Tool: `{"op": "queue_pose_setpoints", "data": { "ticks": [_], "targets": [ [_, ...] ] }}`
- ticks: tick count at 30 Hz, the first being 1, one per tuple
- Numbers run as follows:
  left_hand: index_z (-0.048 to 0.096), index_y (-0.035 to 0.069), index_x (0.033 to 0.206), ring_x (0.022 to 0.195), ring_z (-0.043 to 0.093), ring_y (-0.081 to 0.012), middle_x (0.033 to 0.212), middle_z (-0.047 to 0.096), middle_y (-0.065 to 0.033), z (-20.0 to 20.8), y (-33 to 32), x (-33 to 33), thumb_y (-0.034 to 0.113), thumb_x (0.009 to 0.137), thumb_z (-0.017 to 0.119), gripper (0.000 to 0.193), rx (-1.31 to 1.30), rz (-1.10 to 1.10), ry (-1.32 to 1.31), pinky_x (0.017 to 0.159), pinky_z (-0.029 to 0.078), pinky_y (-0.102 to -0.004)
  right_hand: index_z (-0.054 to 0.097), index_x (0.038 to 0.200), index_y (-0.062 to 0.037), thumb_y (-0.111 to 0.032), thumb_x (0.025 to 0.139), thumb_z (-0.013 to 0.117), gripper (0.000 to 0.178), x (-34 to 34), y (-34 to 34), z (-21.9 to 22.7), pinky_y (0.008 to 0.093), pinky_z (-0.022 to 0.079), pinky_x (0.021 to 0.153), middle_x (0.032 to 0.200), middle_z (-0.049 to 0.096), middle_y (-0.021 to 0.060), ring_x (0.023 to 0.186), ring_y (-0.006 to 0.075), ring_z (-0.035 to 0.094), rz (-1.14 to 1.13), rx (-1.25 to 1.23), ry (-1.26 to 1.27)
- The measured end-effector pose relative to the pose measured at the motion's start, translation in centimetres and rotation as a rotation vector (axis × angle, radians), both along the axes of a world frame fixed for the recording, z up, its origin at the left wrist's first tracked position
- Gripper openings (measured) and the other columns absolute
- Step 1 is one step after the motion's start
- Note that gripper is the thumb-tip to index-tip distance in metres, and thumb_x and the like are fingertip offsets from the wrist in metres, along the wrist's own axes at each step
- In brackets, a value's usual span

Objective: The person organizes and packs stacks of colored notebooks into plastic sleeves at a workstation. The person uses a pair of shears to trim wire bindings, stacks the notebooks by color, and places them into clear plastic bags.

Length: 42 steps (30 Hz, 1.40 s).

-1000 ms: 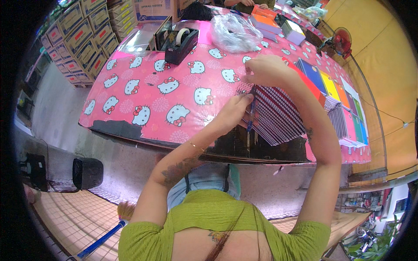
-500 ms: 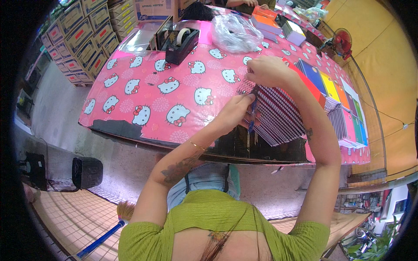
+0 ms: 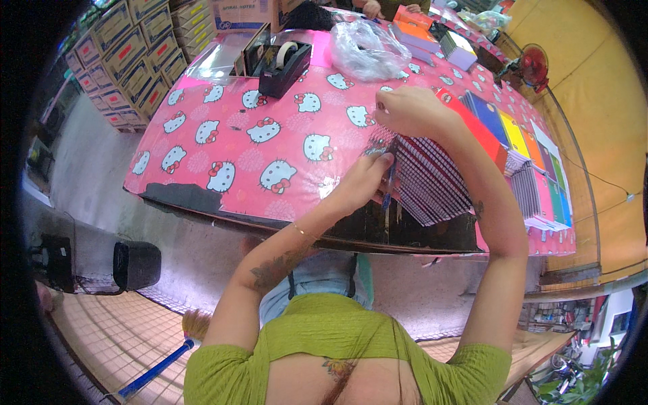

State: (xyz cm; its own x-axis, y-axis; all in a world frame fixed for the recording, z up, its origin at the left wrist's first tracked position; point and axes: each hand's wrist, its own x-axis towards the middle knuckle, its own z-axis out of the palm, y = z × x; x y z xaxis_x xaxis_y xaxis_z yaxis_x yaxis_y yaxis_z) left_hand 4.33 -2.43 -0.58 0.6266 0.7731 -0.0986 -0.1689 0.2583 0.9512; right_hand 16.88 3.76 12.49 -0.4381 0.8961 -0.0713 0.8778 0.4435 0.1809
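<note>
A leaning row of spiral-bound notebooks [image 3: 435, 185] lies at the table's near edge, their bindings showing as dark and pale stripes. At the left side of this row is my left hand [image 3: 366, 179], closed around a slim blue tool [image 3: 387, 192]; its exact kind is hidden by the fingers. My right hand [image 3: 412, 111] is curled at the far end of the row, above the bindings. Whatever its fingers pinch, if anything, is too small to make out.
Colored notebooks [image 3: 516, 135] lie in stacks on the right. A black tape dispenser [image 3: 285, 71] and a clear plastic bag [image 3: 370, 50] sit farther back on the pink patterned table cover [image 3: 236, 152]. Cartons [image 3: 125, 57] stand at far left. Across the table, another person's hands [image 3: 372, 8] show.
My left hand has shifted slightly down and toward me along the bindings with the blue tool. The right hand has moved a little left, still curled.
</note>
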Motion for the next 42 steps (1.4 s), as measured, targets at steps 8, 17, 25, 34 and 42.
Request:
{"op": "queue_pose_setpoints", "data": {
  "ticks": [8,17,25,34,42],
  "targets": [
    [0.051,0.000,0.106,0.072,0.068,-0.0236,0.087,0.063,-0.0114,0.8,0.0,0.5,0.033,0.101,0.036,0.037,0.124,0.036,0.084,0.058,0.056,-0.0346,0.068,0.089,-0.0017,-0.031,0.084,0.057,0.031,0.9,0.2,-1.1,0.0477,0.051,0.072,0.084,0.067,0.0195,0.081,0.0385,0.064,0.040,0.042,-0.064],
    [0.050,0.001,0.102,0.070,0.068,-0.0225,0.085,0.063,-0.0114,-1.4,0.8,0.6,0.036,0.101,0.035,0.038,-0.010,0.029,0.025,0.055,0.053,-0.0333,0.069,0.083,-0.0019,-0.028,0.084,0.056,0.029,0.0,0.5,-1.4,0.0480,0.050,0.072,0.084,0.067,0.0190,0.081,0.0374,0.065,0.036,-0.004,-0.161],
    [0.051,0.003,0.100,0.068,0.066,-0.0192,0.084,0.063,-0.0097,-1.3,0.8,1.2,0.034,0.101,0.036,0.035,0.180,0.072,0.096,0.051,0.050,-0.0316,0.067,0.085,-0.0002,-0.026,0.083,0.056,0.028,0.0,0.8,-2.0,0.0482,0.049,0.074,0.085,0.068,0.0207,0.082,0.0363,0.066,0.024,0.026,-0.153],
    [0.052,0.001,0.108,0.065,0.066,-0.0219,0.084,0.062,-0.0113,-2.4,0.3,0.7,0.034,0.101,0.037,0.037,0.054,0.084,0.054,0.050,0.052,-0.0312,0.067,0.086,-0.0016,-0.027,0.080,0.060,0.027,-0.9,0.3,-1.5,0.0479,0.048,0.076,0.083,0.068,0.0195,0.084,0.0353,0.066,0.077,-0.074,-0.221],
    [0.050,-0.001,0.110,0.065,0.065,-0.0200,0.082,0.061,-0.0089,-2.0,-0.9,0.5,0.034,0.102,0.037,0.038,0.141,0.037,0.138,0.051,0.052,-0.0305,0.067,0.088,-0.0037,-0.029,0.079,0.061,0.028,-0.3,0.8,-2.9,0.0484,0.046,0.078,0.083,0.069,0.0176,0.083,0.0345,0.066,0.038,0.008,-0.149]
  ]
}}
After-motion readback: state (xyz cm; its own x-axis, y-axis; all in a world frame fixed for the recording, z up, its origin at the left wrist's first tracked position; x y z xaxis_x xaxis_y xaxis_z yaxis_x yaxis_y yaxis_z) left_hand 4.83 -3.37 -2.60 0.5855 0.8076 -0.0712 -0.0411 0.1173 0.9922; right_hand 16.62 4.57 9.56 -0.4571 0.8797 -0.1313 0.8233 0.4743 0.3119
